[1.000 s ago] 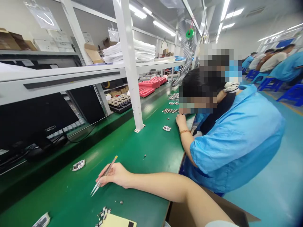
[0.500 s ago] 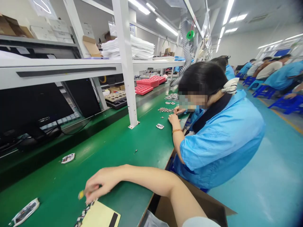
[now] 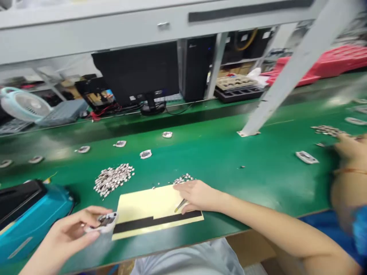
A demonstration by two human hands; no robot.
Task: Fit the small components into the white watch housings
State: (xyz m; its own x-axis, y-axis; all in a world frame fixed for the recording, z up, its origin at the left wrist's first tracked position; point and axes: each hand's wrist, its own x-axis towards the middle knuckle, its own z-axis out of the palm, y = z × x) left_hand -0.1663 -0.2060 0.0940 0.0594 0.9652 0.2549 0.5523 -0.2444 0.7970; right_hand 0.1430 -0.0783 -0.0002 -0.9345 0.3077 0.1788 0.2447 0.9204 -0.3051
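My left hand [image 3: 67,233] is at the lower left, pinching a small printed white piece [image 3: 104,222] between thumb and fingers. My right hand [image 3: 199,195] rests on a pale yellow card with a black stripe [image 3: 143,223], with metal tweezers [image 3: 180,206] held in its fingers, their tips partly hidden. Just beyond those fingers lies a small heap of tiny metal-and-white parts [image 3: 183,178]. A larger heap of the same parts [image 3: 113,179] sits left of it on the green bench [image 3: 243,179].
Several printed pieces [image 3: 145,154] lie across the bench. A co-worker's hand [image 3: 351,147] works at the right edge. A blue case [image 3: 31,214] stands at the left. A white post [image 3: 289,72], monitor [image 3: 134,72], fan [image 3: 24,105] and red trays [image 3: 323,65] stand beyond.
My view has swung left to face the bench. My left hand has come into view holding a printed piece, and my right hand with the tweezers now rests on the yellow card.
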